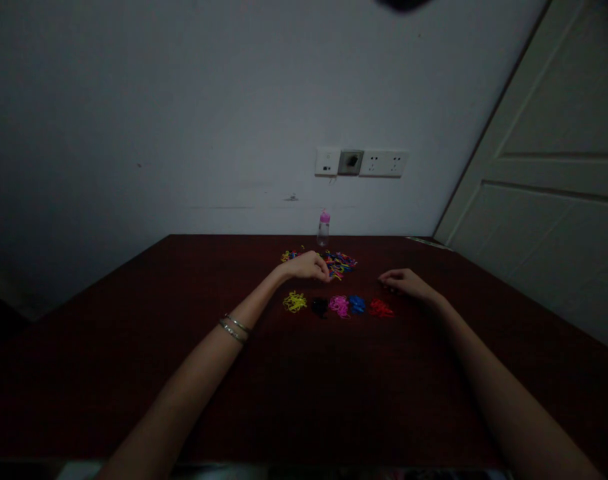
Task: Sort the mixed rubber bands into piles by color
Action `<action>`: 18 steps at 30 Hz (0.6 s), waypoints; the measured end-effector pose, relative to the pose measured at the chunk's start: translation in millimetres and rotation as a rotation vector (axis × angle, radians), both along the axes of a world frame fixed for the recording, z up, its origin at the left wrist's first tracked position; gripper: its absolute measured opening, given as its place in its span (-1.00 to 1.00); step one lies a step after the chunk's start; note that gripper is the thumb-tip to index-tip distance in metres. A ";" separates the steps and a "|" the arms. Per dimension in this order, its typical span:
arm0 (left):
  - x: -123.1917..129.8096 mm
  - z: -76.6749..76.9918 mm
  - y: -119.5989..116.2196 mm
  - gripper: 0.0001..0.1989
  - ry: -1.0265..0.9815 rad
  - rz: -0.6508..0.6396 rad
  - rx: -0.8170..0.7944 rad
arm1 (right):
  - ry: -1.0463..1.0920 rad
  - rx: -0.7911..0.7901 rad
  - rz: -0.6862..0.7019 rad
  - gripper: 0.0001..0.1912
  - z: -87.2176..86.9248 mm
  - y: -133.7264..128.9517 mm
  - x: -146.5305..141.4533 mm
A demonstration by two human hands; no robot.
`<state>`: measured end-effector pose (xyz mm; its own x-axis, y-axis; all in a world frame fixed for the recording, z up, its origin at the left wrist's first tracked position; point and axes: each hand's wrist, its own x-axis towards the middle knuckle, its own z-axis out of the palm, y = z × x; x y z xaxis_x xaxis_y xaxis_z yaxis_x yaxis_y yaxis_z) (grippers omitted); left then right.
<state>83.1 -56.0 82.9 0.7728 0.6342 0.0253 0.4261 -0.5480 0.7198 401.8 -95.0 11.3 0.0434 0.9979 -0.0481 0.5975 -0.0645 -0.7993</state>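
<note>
My left hand (pixel 310 266) is over the near side of a mixed pile of colourful small loops (pixel 342 261), which look like rubber bands. Its fingers curl down in a pinch; anything between the fingertips is too small to make out. My right hand (pixel 407 283) rests on the table right of the pile, fingers loosely bent and slightly apart, with nothing visible in them. Nearer to me lies a row of single-colour heaps: yellow bands (pixel 295 302), black bands (pixel 319 307), pink bands (pixel 339 306), blue bands (pixel 357 305) and red bands (pixel 381 308).
A clear bottle with a pink cap (pixel 323 230) stands behind the mixed pile, close to the wall (pixel 224 120). Sockets (pixel 384 164) are set in that wall. The dark red table (pixel 134 347) reaches the wall, and a pale panelled door (pixel 544 200) is at the right.
</note>
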 end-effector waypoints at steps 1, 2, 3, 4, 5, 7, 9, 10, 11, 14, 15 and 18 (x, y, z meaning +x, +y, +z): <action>3.5 -1.6 -3.7 -0.86 0.019 -0.020 -0.007 | 0.000 0.001 0.000 -0.70 -0.3 0.2 0.2; 7.2 -3.5 -7.4 -0.87 0.039 -0.041 -0.020 | 0.001 0.003 0.004 -0.70 -0.6 0.4 0.5; 10.7 -5.6 -10.9 -0.88 0.058 -0.061 -0.035 | 0.002 0.005 0.010 -0.71 -1.0 0.7 0.8; 14.0 -7.5 -14.0 -0.90 0.076 -0.079 -0.048 | 0.004 0.006 0.015 -0.71 -1.2 1.0 1.2; 17.0 -9.1 -16.7 -0.91 0.092 -0.094 -0.058 | 0.005 0.008 0.019 -0.71 -1.4 1.3 1.6; 21.2 -10.9 -21.0 -0.93 0.115 -0.114 -0.062 | -0.001 0.009 0.016 -0.70 -1.6 1.5 1.9; 23.2 -10.9 -23.7 -0.94 0.125 -0.125 -0.068 | -0.013 0.012 0.011 -0.70 -1.4 1.2 1.7; 23.4 -10.6 -24.5 -0.93 0.123 -0.131 -0.078 | -0.017 0.013 0.010 -0.69 -1.2 0.8 1.4; 23.0 -10.2 -24.9 -0.92 0.117 -0.138 -0.089 | -0.019 0.013 0.011 -0.69 -0.9 0.4 1.1; 19.7 -9.4 -22.7 -0.86 0.086 -0.140 -0.112 | -0.014 0.012 0.015 -0.70 0.5 -1.1 -0.3; 17.8 -9.2 -20.5 -0.84 0.077 -0.130 -0.116 | -0.011 0.011 0.015 -0.71 1.1 -1.5 -0.7; 8.6 -9.0 -7.9 -0.81 0.023 -0.065 -0.108 | -0.005 0.002 0.015 -0.73 2.6 -2.0 -1.6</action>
<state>91.8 -63.9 74.0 0.8121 0.5806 -0.0586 0.4092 -0.4949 0.7666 400.2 -97.0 14.0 0.0291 0.9985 -0.0457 0.6023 -0.0540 -0.7964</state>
